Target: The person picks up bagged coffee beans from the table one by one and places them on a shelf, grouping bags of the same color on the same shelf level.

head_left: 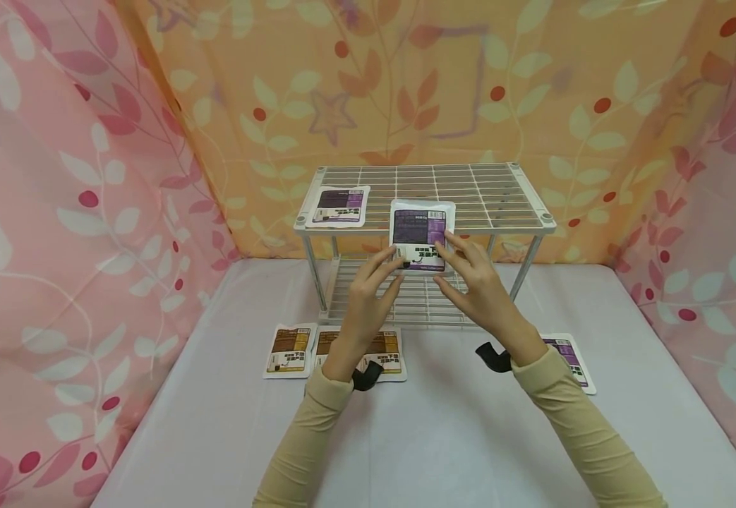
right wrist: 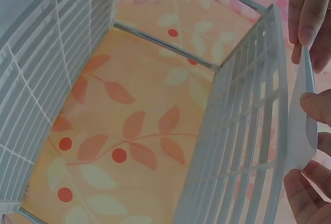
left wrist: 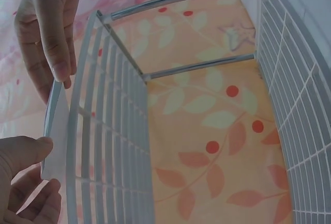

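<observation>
Both hands pinch a white-edged purple packet (head_left: 413,224) between them, near the front edge of the wire shelf's top. My left hand (head_left: 368,293) holds its lower left edge, while my right hand (head_left: 483,288) grips its right side. Seen edge-on in the left wrist view, the packet (left wrist: 58,131) lies close to the shelf's white front rail, with thumb and fingers at either side. A like purple packet (head_left: 339,206) lies on the top tier at its left end. The right wrist view shows the packet's pale underside (right wrist: 300,136).
A two-tier white wire shelf (head_left: 456,185) stands at the back of the white table (head_left: 431,451). Brown packets (head_left: 290,349) lie at its front left. Another purple packet (head_left: 572,361) is partly behind the right forearm. Floral cloth (head_left: 368,85) hangs around the table.
</observation>
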The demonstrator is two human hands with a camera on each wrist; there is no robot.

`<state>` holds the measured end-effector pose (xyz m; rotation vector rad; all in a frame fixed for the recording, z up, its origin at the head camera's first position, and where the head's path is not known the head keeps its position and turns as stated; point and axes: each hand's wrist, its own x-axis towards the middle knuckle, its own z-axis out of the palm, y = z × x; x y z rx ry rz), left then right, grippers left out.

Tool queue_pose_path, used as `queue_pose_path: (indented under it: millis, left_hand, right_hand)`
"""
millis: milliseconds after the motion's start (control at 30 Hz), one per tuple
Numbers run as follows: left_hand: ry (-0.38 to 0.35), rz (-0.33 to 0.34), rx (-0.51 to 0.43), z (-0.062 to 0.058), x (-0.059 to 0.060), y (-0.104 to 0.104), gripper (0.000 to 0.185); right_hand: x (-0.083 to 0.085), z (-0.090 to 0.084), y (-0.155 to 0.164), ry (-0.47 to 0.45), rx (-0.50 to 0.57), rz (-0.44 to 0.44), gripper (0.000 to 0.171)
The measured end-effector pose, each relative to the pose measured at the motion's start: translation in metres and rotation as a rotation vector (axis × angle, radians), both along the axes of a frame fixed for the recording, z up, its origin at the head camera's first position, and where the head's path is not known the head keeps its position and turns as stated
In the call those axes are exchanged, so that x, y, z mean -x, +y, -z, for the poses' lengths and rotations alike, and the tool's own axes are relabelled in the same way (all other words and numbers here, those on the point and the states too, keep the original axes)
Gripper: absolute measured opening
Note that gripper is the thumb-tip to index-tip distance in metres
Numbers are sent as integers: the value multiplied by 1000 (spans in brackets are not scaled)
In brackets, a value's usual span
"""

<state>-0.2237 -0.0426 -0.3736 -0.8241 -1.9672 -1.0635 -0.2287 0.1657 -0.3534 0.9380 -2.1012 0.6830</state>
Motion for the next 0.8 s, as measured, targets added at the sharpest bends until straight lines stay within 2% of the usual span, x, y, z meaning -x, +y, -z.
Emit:
queue_pose_path:
  millis: [300, 500, 800]
  left_hand:
    - [20, -7, 13, -4, 6, -2, 29]
    - [22, 5, 18, -11, 9, -2, 28]
    - [11, -33, 61, -20, 14, -2, 28]
  right_hand:
    - [6, -5, 0, 9, 17, -19, 56]
    - [10, -8, 0, 11, 10, -22, 54]
    - [14, -17, -1, -19, -26, -4, 51]
